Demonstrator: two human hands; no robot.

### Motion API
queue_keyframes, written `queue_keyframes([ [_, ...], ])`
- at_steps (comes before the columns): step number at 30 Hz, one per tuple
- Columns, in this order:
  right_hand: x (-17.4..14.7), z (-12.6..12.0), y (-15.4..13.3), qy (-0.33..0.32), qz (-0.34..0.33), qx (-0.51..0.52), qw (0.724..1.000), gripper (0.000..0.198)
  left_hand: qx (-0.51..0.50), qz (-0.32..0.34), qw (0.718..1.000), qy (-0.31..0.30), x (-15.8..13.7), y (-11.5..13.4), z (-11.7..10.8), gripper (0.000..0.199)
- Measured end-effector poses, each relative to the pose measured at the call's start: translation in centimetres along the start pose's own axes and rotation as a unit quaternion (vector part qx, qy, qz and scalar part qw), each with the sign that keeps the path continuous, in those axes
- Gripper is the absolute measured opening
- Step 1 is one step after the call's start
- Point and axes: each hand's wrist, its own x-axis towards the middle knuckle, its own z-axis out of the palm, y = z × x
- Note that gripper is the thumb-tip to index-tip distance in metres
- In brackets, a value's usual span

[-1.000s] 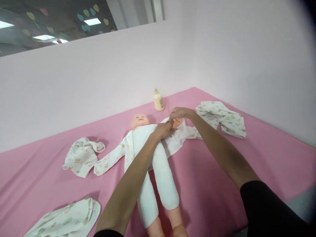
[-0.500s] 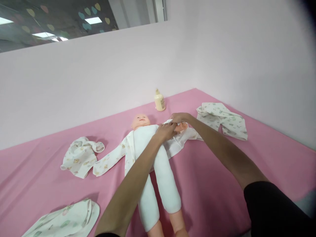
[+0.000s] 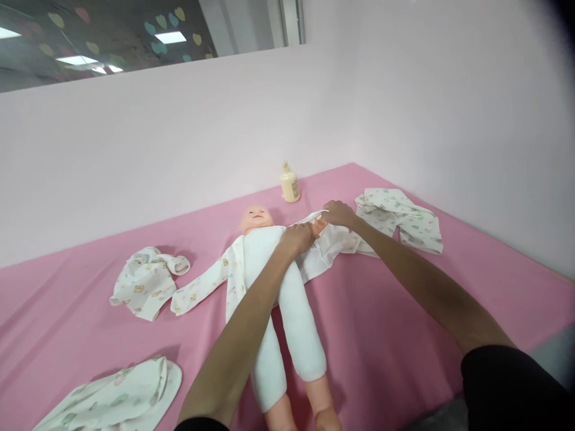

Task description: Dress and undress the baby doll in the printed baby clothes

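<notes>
A baby doll (image 3: 263, 254) with a white cloth body lies on its back, its head toward the wall. One sleeve of a printed baby shirt (image 3: 204, 289) covers the doll's arm on the left; the rest of the shirt spreads out on the right, white inside up. My left hand (image 3: 297, 238) is closed around the doll's other arm near the wrist, and the small plastic hand pokes out past my fingers. Further right, my right hand (image 3: 339, 214) pinches the shirt's edge and holds it stretched and slightly lifted.
A cream pump bottle (image 3: 290, 184) stands near the wall. Printed trousers (image 3: 399, 218) lie at the right, a small printed garment (image 3: 150, 281) at the left, and a folded printed cloth (image 3: 117, 398) at the front left. A pink sheet (image 3: 386, 335) covers the surface.
My right hand has moved right, away from my left hand, drawing the shirt's edge out. My left hand has closed around the doll's arm, which has shifted slightly left.
</notes>
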Motion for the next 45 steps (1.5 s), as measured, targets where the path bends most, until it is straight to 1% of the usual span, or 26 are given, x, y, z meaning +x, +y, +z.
queue_keyframes([
  [6,-1.9,-0.2,-0.7,0.036,-0.025,-0.047,0.998,0.027,-0.008,-0.009,0.999,-0.034,0.1,-0.2,-0.2,0.041],
  [11,-3.0,0.3,-2.0,0.060,-0.027,-0.080,0.995,0.026,0.000,-0.002,0.999,-0.039,0.2,-0.4,0.0,0.045],
  [18,-4.4,0.6,-2.3,0.044,-0.054,-0.096,0.993,0.021,-0.016,-0.007,0.999,-0.047,0.8,-0.6,0.2,0.050],
  [23,-5.0,0.7,-2.6,0.041,-0.071,-0.088,0.993,0.017,-0.019,-0.001,0.999,-0.035,1.1,-0.6,0.6,0.046],
  [30,-5.0,0.8,-2.8,0.055,-0.095,-0.053,0.993,0.021,-0.023,0.014,1.000,-0.015,1.3,-0.9,0.9,0.044],
  [34,-4.8,0.8,-2.3,0.062,-0.103,-0.031,0.992,0.018,-0.029,0.044,0.998,-0.024,1.1,-1.5,0.3,0.041],
  [38,-4.7,0.9,-2.0,0.069,-0.099,-0.013,0.993,0.018,-0.021,0.063,0.997,-0.027,0.6,-2.0,-0.4,0.043],
  [42,-5.0,0.9,-2.5,0.077,-0.104,0.001,0.992,0.014,-0.012,0.069,0.997,-0.034,0.5,-1.9,-0.6,0.033],
  [45,-5.3,0.9,-3.2,0.081,-0.113,0.017,0.990,0.015,-0.008,0.079,0.996,-0.043,0.8,-1.8,-0.5,0.029],
])
